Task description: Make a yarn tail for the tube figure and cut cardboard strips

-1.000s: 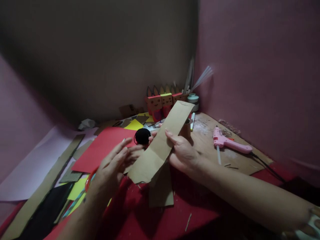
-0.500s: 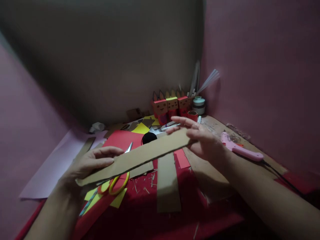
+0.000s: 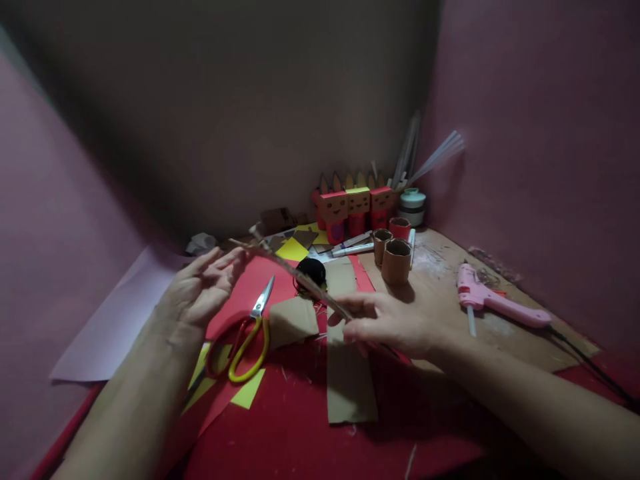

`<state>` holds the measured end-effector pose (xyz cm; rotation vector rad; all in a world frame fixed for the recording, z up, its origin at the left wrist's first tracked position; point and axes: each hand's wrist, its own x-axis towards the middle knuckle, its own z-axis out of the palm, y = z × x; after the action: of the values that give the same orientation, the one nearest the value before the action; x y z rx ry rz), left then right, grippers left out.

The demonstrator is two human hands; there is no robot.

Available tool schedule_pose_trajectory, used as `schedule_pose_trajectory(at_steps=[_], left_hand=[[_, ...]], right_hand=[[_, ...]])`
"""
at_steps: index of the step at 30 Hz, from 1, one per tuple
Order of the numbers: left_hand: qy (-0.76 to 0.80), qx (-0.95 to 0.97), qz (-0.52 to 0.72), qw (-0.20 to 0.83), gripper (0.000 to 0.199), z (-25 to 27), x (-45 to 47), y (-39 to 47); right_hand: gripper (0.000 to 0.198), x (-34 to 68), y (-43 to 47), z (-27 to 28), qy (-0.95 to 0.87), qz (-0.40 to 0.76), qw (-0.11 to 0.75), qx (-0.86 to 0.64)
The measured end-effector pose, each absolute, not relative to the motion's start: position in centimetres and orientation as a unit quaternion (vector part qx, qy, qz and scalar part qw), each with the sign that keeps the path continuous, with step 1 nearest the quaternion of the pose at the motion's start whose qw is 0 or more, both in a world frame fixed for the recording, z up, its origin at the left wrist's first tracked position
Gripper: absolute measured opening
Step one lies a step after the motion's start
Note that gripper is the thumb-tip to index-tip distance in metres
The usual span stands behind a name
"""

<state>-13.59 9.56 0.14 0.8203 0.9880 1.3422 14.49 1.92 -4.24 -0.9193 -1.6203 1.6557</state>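
Observation:
A cardboard strip [image 3: 305, 283] is turned nearly edge-on, slanting down from left to right above the table. My right hand [image 3: 390, 327] pinches its lower part between thumb and fingers. My left hand [image 3: 205, 290] is palm up, its fingers stretched towards the strip's upper left end; whether the fingertips touch it I cannot tell. Below lie scissors [image 3: 253, 340] with red and yellow handles, a square cardboard piece [image 3: 293, 320] and a long cardboard strip [image 3: 350, 390]. A round black thing [image 3: 311, 272] sits partly behind the held strip.
On the right lies a pink glue gun [image 3: 483, 297] with its cord. Cardboard rings [image 3: 397, 261] stand near the middle, before red figures with cardboard faces [image 3: 334, 210]. Markers [image 3: 353, 250], yellow paper [image 3: 293, 249], red paper [image 3: 227, 280] and a pale sheet [image 3: 120, 313] lie about.
The held strip has turned from its flat face to its edge and now slopes down to the right. My left hand rose and opened; my right hand came lower, uncovering the cardboard rings.

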Motion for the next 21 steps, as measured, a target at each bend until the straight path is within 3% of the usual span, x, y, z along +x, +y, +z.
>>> schedule_pose_trajectory(at_steps=[2, 4, 9, 21], left_hand=[[0.429, 0.319, 0.587, 0.608, 0.020, -0.7, -12.2, 8.9], [0.457, 0.361, 0.496, 0.644, 0.012, -1.8, -10.1, 7.2], [0.422, 0.519, 0.313, 0.675, 0.020, -3.5, -4.8, 2.7], [0.426, 0.518, 0.310, 0.674, 0.013, -4.1, -3.4, 2.6]], right_hand=[[0.037, 13.8, 2.1, -5.0, -0.557, 0.652, 0.362, -0.366], [0.039, 13.2, 2.0, -5.6, -0.511, 0.674, 0.392, -0.361], [0.047, 12.0, 1.5, -6.5, -0.459, 0.715, 0.428, -0.309], [0.036, 11.6, 1.5, -8.3, -0.455, 0.760, 0.413, -0.212]])
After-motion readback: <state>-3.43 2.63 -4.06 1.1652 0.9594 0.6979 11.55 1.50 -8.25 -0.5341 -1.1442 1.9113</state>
